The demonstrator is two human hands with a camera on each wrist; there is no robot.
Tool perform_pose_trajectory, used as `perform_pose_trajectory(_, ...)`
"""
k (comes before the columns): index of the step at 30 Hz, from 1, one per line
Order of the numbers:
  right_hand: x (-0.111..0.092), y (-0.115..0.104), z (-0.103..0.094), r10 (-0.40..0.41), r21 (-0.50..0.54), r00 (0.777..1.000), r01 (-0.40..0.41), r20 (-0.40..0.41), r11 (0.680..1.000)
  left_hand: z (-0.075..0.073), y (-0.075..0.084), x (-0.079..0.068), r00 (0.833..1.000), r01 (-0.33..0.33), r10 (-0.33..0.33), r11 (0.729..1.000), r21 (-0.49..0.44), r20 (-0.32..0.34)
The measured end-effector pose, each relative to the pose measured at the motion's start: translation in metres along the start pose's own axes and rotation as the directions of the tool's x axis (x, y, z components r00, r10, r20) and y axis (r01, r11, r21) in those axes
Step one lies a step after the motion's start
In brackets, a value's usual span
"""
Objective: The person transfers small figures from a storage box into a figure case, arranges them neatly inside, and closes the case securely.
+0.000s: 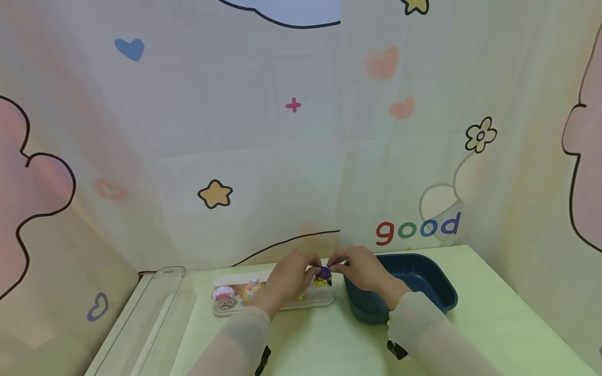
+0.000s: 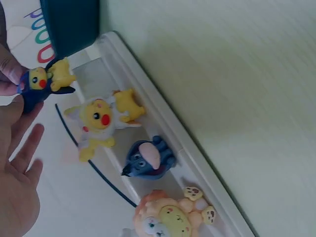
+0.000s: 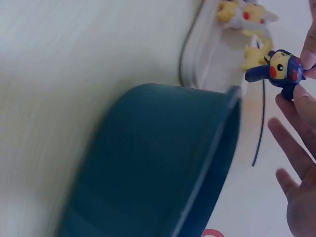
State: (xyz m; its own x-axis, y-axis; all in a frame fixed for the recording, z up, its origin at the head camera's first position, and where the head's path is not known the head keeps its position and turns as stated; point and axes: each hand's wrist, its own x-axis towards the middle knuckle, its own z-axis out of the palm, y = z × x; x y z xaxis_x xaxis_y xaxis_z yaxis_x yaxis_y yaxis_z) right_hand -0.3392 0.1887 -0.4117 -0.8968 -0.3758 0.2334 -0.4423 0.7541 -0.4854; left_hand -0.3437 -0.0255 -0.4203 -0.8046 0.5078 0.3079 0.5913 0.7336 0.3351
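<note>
Between my two hands, above the right end of a long white tray (image 1: 316, 302), is a small yellow character figurine (image 3: 280, 68) in a dark blue-purple hooded costume. My left hand (image 1: 290, 277) pinches it from the left with thumb and fingertips. On the opposite side my right hand (image 1: 363, 269) pinches it too, its other fingers spread in the right wrist view. Inside the tray stand a yellow figurine in a white costume (image 2: 102, 118), a blue donkey figurine (image 2: 150, 159), a lion figurine (image 2: 173, 217) and a figurine with a pink-and-white top (image 1: 224, 296).
A deep dark blue basin (image 1: 369, 309) stands just right of the tray, under my right forearm. At the left of the pale table (image 1: 324, 347) lies a long clear plastic cover (image 1: 157, 318). A printed curtain (image 1: 263, 156) hangs behind the table.
</note>
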Motion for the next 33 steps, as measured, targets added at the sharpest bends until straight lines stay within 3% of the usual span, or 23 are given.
perform_pose_trajectory(6,0.0,-0.001,-0.014,0.057,0.225,0.998,-0.057,0.009,0.973,-0.009,0.009,0.005,0.996,0.081,-0.084,0.974,-0.214,-0.006)
perform_pose_trajectory(11,-0.003,0.0,-0.011,0.082,0.471,0.996,-0.091,0.039,0.878,-0.008,0.013,0.001,0.987,0.135,-0.159,0.911,-0.389,-0.029)
perform_pose_trajectory(14,-0.006,0.002,-0.007,0.098,0.56,0.993,-0.115,0.061,0.82,-0.003,0.015,-0.002,0.979,0.155,-0.2,0.867,-0.473,-0.046)
perform_pose_trajectory(19,-0.008,0.003,-0.005,0.167,0.614,0.985,-0.16,0.047,0.773,0.005,0.021,0.001,0.961,0.177,-0.269,0.779,-0.602,-0.066)
perform_pose_trajectory(24,-0.009,0.006,-0.01,0.224,0.659,0.974,-0.195,0.041,0.727,0.011,0.029,0.01,0.935,0.2,-0.35,0.642,-0.74,-0.051)
perform_pose_trajectory(28,-0.009,0.007,-0.016,0.237,0.662,0.971,-0.198,0.032,0.723,0.015,0.037,0.015,0.919,0.208,-0.393,0.552,-0.808,-0.031)
perform_pose_trajectory(31,-0.009,0.009,-0.021,0.251,0.645,0.968,-0.207,0.025,0.735,0.016,0.043,0.018,0.915,0.209,-0.403,0.53,-0.822,-0.027)
perform_pose_trajectory(33,-0.009,0.012,-0.024,0.266,0.638,0.964,-0.219,0.023,0.738,0.017,0.046,0.021,0.914,0.216,-0.405,0.533,-0.818,-0.023)
